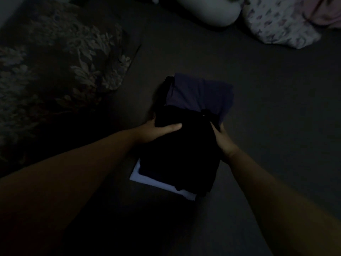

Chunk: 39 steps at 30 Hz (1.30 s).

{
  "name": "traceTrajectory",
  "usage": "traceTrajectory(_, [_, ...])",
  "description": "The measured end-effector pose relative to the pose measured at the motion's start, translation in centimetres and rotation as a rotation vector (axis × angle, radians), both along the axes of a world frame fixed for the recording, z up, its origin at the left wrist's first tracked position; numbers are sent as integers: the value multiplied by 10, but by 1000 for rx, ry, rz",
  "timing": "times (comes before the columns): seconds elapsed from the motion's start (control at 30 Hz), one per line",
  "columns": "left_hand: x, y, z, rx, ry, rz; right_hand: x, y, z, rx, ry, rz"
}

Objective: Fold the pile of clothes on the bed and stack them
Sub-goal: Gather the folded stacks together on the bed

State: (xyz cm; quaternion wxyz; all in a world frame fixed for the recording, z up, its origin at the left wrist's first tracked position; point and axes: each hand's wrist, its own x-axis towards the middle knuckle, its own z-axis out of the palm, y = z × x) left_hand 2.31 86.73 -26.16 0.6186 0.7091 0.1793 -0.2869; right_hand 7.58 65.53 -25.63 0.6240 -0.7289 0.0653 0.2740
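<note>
A dim home bedroom: dark bedsheet, floral cushion, patterned pillow, stacked folded clothes.

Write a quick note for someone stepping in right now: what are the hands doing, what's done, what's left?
Left hand: grips the left edge of the folded black garment, thumb on top.
Right hand: holds its right edge.
The black garment lies on a folded dark purple cloth and a folded white cloth, stacked on the dark grey bed.
Done: three pieces stacked.
Left: release; no unfolded clothes visible.

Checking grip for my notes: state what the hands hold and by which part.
Both hands hold the folded black garment atop the stack: the left hand grips its far left corner, the right hand its far right edge.
</note>
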Motion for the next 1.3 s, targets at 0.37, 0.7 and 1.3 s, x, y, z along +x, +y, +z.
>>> traceTrajectory(0.37, [-38, -54, 15, 291, 4, -99, -59, -44, 19, -28, 20, -79])
traceTrajectory(0.7, [-124, -183, 36, 344, 25, -204, -154, -168, 30, 0, 196, -178])
traceTrajectory(1.3, [-118, -526, 143, 72, -277, -449, -216, -519, 142, 79, 36, -553])
